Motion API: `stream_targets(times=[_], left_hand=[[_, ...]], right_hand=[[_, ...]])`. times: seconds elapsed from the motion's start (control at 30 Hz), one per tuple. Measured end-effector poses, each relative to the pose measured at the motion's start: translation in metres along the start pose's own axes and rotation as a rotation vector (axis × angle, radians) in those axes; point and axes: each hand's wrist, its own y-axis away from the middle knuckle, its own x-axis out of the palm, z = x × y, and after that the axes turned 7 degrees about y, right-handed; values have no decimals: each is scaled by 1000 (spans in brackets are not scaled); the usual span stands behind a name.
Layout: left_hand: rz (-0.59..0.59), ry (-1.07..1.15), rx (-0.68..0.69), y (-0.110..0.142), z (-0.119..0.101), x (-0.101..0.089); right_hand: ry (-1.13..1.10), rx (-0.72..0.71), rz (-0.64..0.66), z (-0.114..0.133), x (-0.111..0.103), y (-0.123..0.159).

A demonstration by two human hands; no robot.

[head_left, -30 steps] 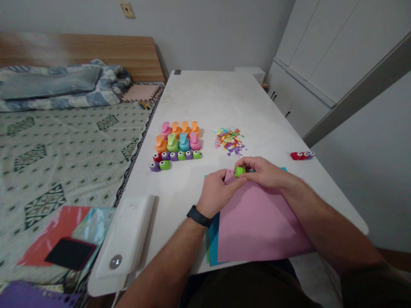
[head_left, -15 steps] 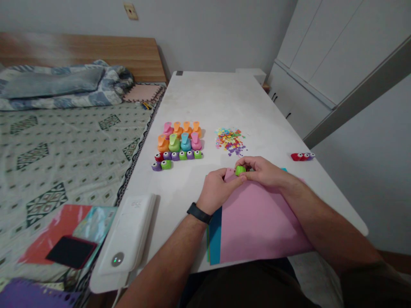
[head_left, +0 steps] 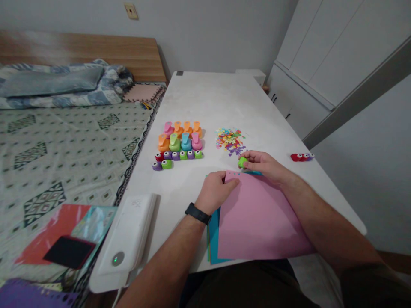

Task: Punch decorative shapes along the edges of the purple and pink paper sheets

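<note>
A pink sheet of paper (head_left: pixel 261 218) lies over a blue sheet (head_left: pixel 214 239), with small punched holes along its far edge. My left hand (head_left: pixel 215 188) pinches the pink sheet at its far left corner, thumb on top. Just beyond the far edge, my right hand (head_left: pixel 261 164) grips a small green craft punch (head_left: pixel 242 162) between thumb and fingers, apart from the paper. A heap of colourful paper cutouts (head_left: pixel 229 139) lies past the punch, the purple ones nearest it.
Left of the cutouts stand rows of larger lever punches (head_left: pixel 174 142) and small punches (head_left: pixel 183 155). Several small red and purple punches (head_left: pixel 302 157) sit at the right. A white desk lamp-like device (head_left: pixel 128 235) rests at the table's left edge, beside the bed (head_left: pixel 80 149).
The green punch has come off the pink sheet's far edge and moved slightly away with my right hand. My left hand stays on the paper, and a row of holes now shows.
</note>
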Motion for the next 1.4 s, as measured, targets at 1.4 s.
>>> stream_targets(times=[1.4], left_hand=[[-95, -183, 79, 4, -2, 3]], right_hand=[[530, -35, -136, 51, 57, -77]])
